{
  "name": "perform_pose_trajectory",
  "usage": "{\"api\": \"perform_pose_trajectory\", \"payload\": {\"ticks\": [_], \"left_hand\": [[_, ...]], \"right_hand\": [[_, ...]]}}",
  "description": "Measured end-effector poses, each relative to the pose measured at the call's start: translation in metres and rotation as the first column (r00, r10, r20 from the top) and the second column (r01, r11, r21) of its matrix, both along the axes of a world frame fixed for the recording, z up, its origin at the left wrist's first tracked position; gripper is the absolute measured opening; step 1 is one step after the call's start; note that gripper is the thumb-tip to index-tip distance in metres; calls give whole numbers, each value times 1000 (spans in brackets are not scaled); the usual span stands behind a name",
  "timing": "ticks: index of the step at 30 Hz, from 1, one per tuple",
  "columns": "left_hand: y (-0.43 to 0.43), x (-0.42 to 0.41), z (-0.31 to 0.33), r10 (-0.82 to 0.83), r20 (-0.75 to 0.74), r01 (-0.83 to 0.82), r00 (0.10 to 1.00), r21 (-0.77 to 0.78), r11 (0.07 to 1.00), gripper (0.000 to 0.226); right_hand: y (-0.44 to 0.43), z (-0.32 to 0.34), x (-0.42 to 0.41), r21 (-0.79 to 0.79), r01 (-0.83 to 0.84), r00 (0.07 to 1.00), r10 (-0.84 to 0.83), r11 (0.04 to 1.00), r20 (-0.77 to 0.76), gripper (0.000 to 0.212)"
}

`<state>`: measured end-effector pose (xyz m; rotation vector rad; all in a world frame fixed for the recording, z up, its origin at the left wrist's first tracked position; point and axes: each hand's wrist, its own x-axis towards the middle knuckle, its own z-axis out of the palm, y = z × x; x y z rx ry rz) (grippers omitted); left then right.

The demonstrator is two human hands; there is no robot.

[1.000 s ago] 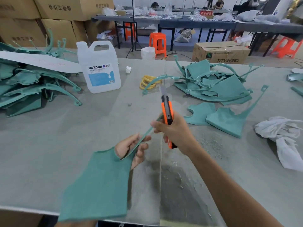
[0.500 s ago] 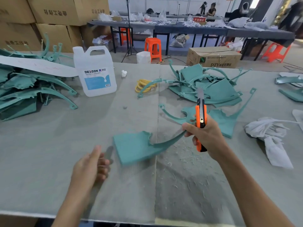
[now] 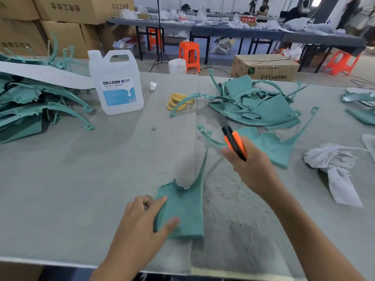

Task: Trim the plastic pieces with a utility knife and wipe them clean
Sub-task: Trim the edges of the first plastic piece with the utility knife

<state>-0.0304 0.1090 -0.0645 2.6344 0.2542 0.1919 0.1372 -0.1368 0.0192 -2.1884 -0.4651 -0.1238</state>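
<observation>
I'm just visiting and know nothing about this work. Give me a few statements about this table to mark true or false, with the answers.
1. The right hand grips an orange utility knife. True.
2. The left hand rests on the white jug. False: it holds the teal plastic piece near the table's front edge, and the jug stands far back, untouched.
3. Yellow bands lie between the jug and the right-hand pile of teal pieces. True.
4. The white rag is spread under the held piece. False: it lies crumpled at the table's right side, apart from both hands.
</observation>
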Motion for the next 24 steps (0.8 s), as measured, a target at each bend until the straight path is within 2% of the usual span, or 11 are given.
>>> {"api": "perform_pose_trajectory", "payload": {"ticks": [3,5,7,10,12,15,21,24], "left_hand": [[-14,-18,0,-69,-50,71,996,34,997,108],[-17,-24,-2,-143,12,139,990,160,977,104],[-25,-25,0,-129,72,111,989,210,971,98],[-42,-16,6,-73,33,65,997,204,977,93],[-53,-7,4,-79,23,70,997,263,962,86],[-62,4,4,-96,-25,99,995,254,962,77],[-63,5,-3,-111,35,99,993,250,963,74],[-62,4,-6,-113,49,98,992,235,967,75]], "right_hand": [[-3,-14,-30,-154,-80,997,77,985,-25,34],[-3,-25,-42,-297,-139,990,125,945,-65,26],[-1,-31,-47,-402,-193,981,160,895,-112,9],[2,-35,-49,-568,-203,979,180,798,-97,16],[3,-36,-50,-640,-183,982,174,747,-77,23],[3,-36,-50,-657,-182,982,172,732,-80,27],[0,-42,-53,-638,-204,977,198,743,-82,34],[0,-45,-53,-657,-155,985,167,738,-45,37]]}}
